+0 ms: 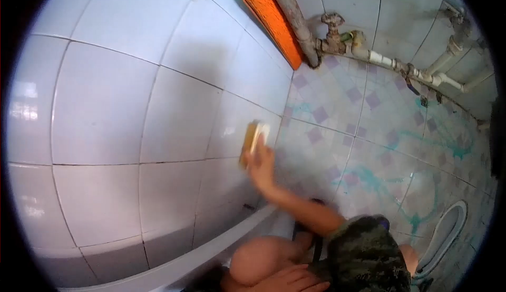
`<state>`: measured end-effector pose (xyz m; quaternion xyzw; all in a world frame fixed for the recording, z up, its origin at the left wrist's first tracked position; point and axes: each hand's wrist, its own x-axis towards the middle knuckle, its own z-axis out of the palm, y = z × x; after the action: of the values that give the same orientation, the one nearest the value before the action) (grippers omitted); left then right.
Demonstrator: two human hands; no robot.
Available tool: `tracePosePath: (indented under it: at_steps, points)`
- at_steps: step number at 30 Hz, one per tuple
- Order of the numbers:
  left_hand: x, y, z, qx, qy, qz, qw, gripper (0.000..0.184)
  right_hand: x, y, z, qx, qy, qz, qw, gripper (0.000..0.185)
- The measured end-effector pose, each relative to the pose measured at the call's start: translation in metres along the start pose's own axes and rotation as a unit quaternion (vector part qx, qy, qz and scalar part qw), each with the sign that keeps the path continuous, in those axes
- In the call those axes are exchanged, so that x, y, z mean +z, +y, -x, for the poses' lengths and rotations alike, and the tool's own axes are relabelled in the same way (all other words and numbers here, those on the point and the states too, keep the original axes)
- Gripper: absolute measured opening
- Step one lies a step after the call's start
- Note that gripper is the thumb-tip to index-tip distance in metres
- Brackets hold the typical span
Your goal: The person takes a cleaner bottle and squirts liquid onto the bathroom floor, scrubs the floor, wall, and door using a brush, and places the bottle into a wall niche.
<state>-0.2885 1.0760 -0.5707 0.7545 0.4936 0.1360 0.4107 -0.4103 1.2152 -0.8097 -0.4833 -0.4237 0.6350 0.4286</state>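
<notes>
My right hand is closed around a scrubbing brush with a pale back and a tan scrubbing side. The tan side faces the white wall tiles and appears to touch them, close to the corner where wall meets floor. Motion blurs the brush and fingers slightly. At the bottom of the view, my left hand lies flat with its fingers stretched out, near my bent knee. A camouflage sleeve covers my right upper arm.
Turquoise liquid streaks the patterned floor tiles. A white squat toilet rim is at lower right. Pipes with a valve run along the far wall. An orange panel leans in the corner. A pale ledge borders the left wall.
</notes>
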Motion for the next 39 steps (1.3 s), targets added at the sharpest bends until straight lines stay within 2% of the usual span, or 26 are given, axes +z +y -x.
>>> tracePosePath:
  at_steps: [2,3,5,7,8,9,10,12,14,15,16,17,18,19,21,23,25,27,30,32,33,34,36,37,39]
  points:
    - [-0.009,0.0,-0.008,-0.006,0.023,-0.018,1.0,0.049,0.003,-0.052,0.041,-0.141,0.004,-0.016,0.99,0.068]
    - [-0.021,0.0,-0.012,-0.013,0.04,-0.035,0.998,0.049,-0.001,-0.075,0.042,-0.145,-0.001,-0.017,0.989,0.068]
    - [-0.038,0.002,-0.016,-0.029,0.076,-0.097,0.992,0.051,-0.003,-0.109,0.024,-0.385,-0.017,0.098,0.917,0.068]
    - [-0.056,0.004,-0.018,-0.047,0.123,-0.205,0.97,0.057,-0.002,-0.123,-0.021,-0.413,0.02,0.146,0.899,0.069]
    - [-0.062,0.004,-0.016,-0.047,0.134,-0.208,0.968,0.057,-0.007,-0.129,-0.05,-0.37,0.036,0.115,0.921,0.068]
    - [-0.066,0.004,-0.016,-0.088,0.147,-0.189,0.967,0.05,-0.012,-0.132,-0.071,-0.329,0.054,0.085,0.939,0.066]
    - [-0.069,0.005,-0.016,-0.128,0.159,-0.169,0.964,0.045,-0.015,-0.124,-0.074,-0.342,0.049,0.085,0.935,0.066]
    - [-0.07,0.003,-0.023,-0.128,0.15,-0.177,0.964,0.049,-0.014,-0.09,-0.07,-0.287,0.082,0.114,0.948,0.064]
    - [-0.075,0.01,-0.033,-0.124,0.141,-0.189,0.964,0.053,-0.001,-0.049,-0.034,-0.204,0.018,0.07,0.976,0.059]
    - [-0.079,0.017,-0.038,-0.114,0.129,-0.231,0.958,0.055,0.007,-0.044,-0.012,-0.131,-0.035,-0.022,0.991,0.055]
    - [-0.084,0.024,-0.043,-0.105,0.116,-0.272,0.95,0.056,0.015,-0.049,-0.001,-0.004,-0.093,-0.208,0.974,0.052]
    - [-0.089,0.031,-0.05,-0.101,0.122,-0.275,0.948,0.056,0.021,-0.063,0.006,0.051,-0.107,-0.298,0.947,0.049]
    - [-0.092,0.039,-0.058,-0.087,0.125,-0.287,0.946,0.055,0.016,-0.095,0.019,-0.24,-0.047,-0.103,0.964,0.05]
    - [-0.093,0.044,-0.067,-0.072,0.13,-0.298,0.943,0.054,0.01,-0.119,0.022,-0.503,0.017,0.106,0.857,0.051]
    - [-0.091,0.05,-0.085,-0.04,0.145,-0.298,0.943,0.053,0.007,-0.163,-0.019,-0.526,0.039,0.117,0.842,0.055]
    - [-0.094,0.053,-0.097,0.0,0.154,-0.311,0.938,0.051,-0.005,-0.189,-0.073,-0.474,0.079,0.105,0.871,0.057]
    - [-0.097,0.055,-0.107,0.001,0.147,-0.325,0.934,0.047,-0.015,-0.156,-0.122,-0.351,0.095,0.103,0.926,0.057]
    - [-0.094,0.049,-0.116,0.016,0.155,-0.345,0.926,0.046,-0.028,-0.105,-0.137,-0.152,0.048,0.162,0.974,0.059]
    - [-0.089,0.026,-0.114,0.036,0.136,-0.352,0.925,0.044,-0.028,-0.048,-0.089,-0.137,-0.021,0.313,0.939,0.059]
    - [-0.087,0.012,-0.108,0.043,0.097,-0.322,0.941,0.044,-0.018,-0.072,-0.067,-0.115,-0.078,0.47,0.872,0.059]
    - [-0.093,0.011,-0.109,0.044,0.09,-0.325,0.94,0.044,-0.009,-0.084,-0.066,-0.15,-0.027,0.316,0.936,0.059]
    - [-0.094,0.009,-0.107,0.031,0.094,-0.322,0.942,0.044,-0.002,-0.091,-0.059,-0.176,0.024,0.159,0.971,0.06]
    - [-0.09,0.012,-0.103,0.008,0.084,-0.297,0.951,0.045,-0.01,-0.152,-0.062,-0.411,0.064,0.05,0.908,0.065]
    - [-0.094,0.019,-0.107,0.004,0.082,-0.295,0.952,0.045,-0.01,-0.167,-0.077,-0.419,0.055,0.07,0.904,0.067]
    - [-0.096,0.02,-0.11,0.007,0.06,-0.293,0.954,0.045,-0.015,-0.178,-0.112,-0.319,0.058,0.061,0.944,0.066]
